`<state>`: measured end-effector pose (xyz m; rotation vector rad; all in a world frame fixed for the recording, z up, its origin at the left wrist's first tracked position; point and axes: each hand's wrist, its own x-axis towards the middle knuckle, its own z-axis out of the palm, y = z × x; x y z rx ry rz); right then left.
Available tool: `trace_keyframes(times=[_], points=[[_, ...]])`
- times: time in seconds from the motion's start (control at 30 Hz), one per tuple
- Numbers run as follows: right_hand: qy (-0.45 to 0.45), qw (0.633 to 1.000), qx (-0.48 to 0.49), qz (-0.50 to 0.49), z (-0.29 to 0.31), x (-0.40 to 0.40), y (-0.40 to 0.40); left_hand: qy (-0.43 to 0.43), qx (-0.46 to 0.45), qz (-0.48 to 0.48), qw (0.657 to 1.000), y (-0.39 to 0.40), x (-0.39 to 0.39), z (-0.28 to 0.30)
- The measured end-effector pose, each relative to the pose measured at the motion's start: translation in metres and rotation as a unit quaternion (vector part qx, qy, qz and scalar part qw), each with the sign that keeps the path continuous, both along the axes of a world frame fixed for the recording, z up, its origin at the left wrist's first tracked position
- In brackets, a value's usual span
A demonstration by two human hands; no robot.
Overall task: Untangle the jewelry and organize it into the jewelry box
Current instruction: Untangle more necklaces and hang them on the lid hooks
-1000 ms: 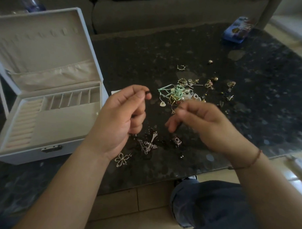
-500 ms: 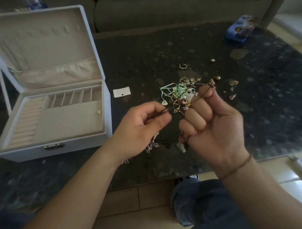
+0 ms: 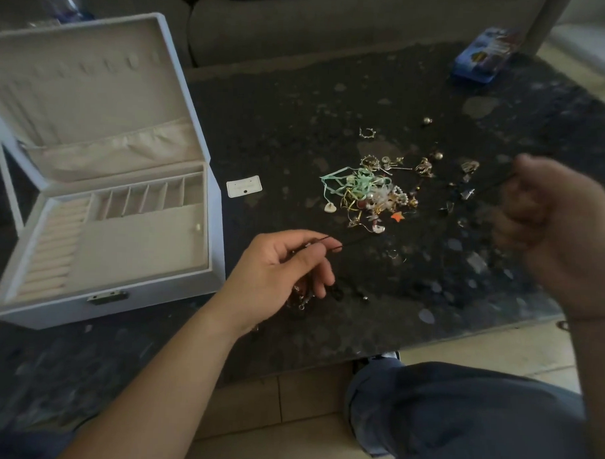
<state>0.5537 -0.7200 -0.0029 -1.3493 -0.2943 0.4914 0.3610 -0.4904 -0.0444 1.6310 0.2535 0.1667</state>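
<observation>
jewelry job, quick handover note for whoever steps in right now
Left hand: pinches one end of a thin dark cord.
Right hand: blurred, grip curled on the cord's other end.
Tangled pile and loose pieces lie on the table, right of the open jewelry box.
Done: only one small piece is in the box.
Left: free the cord, untangle the pile, box everything.

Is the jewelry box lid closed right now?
No, the jewelry box stands open, its lid tilted back so the divided tray inside shows.
</observation>
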Motion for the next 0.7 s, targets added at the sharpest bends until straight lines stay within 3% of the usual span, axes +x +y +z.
trace_keyframes(times=[0.1,0.23,0.33,0.43,0.47,0.53,0.6,0.7], points=[[-0.045,0.991,-0.096,-0.084,-0.011,0.004,0.002,-0.006,-0.147,-0.008,0.989,-0.001,-0.004,-0.001],[-0.114,0.957,-0.255,-0.078,-0.020,0.001,0.006,-0.005,-0.245,-0.047,0.968,0.000,-0.010,0.005],[-0.190,0.892,-0.410,-0.018,-0.016,-0.007,0.009,-0.007,-0.225,-0.061,0.973,0.001,-0.013,0.011],[-0.238,0.846,-0.478,-0.002,-0.011,-0.015,0.016,0.007,-0.128,-0.058,0.990,-0.001,-0.013,0.017],[-0.267,0.844,-0.465,-0.026,-0.009,-0.021,0.021,0.010,-0.105,-0.058,0.993,-0.002,-0.013,0.019],[-0.313,0.882,-0.347,-0.068,-0.005,-0.037,0.034,0.009,-0.081,-0.064,0.995,-0.006,-0.012,0.023],[-0.305,0.935,-0.181,-0.011,0.000,-0.062,0.048,0.003,-0.074,-0.070,0.995,-0.010,-0.012,0.024],[-0.293,0.941,-0.110,0.126,0.001,-0.091,0.064,-0.004,-0.047,-0.071,0.996,-0.012,-0.011,0.025]])
